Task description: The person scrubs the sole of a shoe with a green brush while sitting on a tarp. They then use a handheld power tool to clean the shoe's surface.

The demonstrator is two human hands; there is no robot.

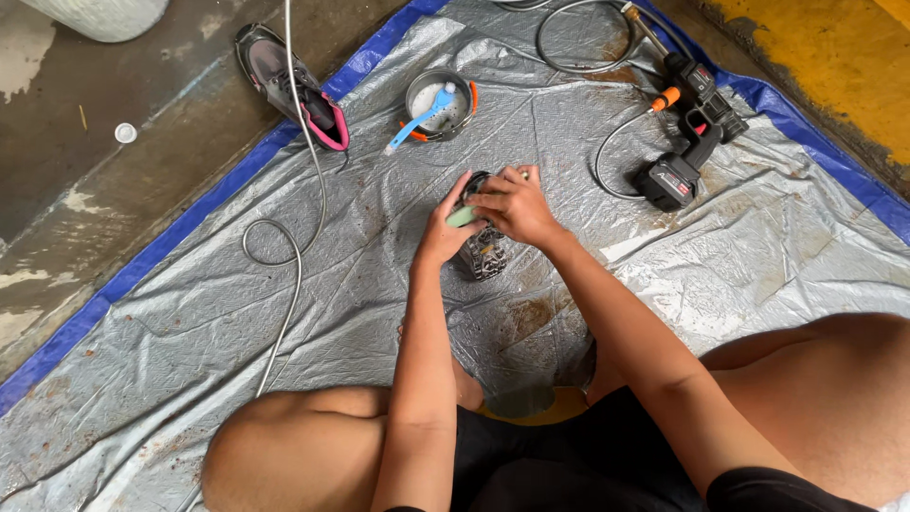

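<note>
On the middle of a grey tarpaulin [284, 379] with a blue border, a dark shoe [483, 254] is held up off the sheet between two bare hands. The left hand [444, 228] is wrapped around the near side of the shoe, fingers curled and clamped on it. The right hand [514, 204] is laid over the top of the shoe, fingers bent and closed around a small pale green object [463, 216], pressed against the shoe's upper; what that object is cannot be told. Both forearms are stretched forward from bent bare knees at the lower edge.

Just beyond the hands, a round metal bowl [438, 102] with an orange handle is set on the sheet, with a blue-handled brush [422, 118] lying across it. Well to the right, a black cordless spray gun [690, 133] with a battery base is lying on its side, joined to a thin grey hose [578, 38] looped near the top edge. A second hose [294, 237] is trailed down the left of the sheet. A second shoe [289, 85], grey with pink lining, is resting half on the blue border, half on stained concrete floor [85, 190].
</note>
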